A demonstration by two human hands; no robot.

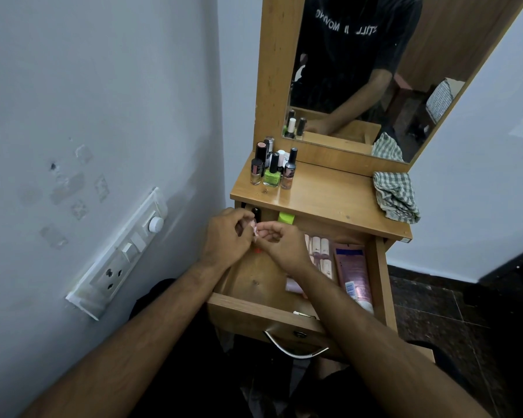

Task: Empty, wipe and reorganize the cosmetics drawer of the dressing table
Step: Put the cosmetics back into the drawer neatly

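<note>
The wooden drawer (pixel 263 310) of the dressing table is pulled out. Over its back left part, my left hand (pixel 224 236) and my right hand (pixel 277 241) meet, both pinching a small pale pink item (pixel 256 232) between the fingertips. Something orange-red (pixel 258 251) shows just below the hands. Inside the drawer lie a pink tube (pixel 352 273), pale tubes with white caps (pixel 320 251), a black bottle (pixel 256 213) and a green item (pixel 286 218) at the back. Several nail polish bottles (pixel 272 168) stand on the tabletop's left corner.
A checked cloth (pixel 395 196) lies crumpled on the right of the tabletop (pixel 323 194). A mirror (pixel 360 70) rises behind it. A switchboard (pixel 118 257) is on the wall to the left. The drawer has a metal handle (pixel 296 348) in front. Dark floor lies to the right.
</note>
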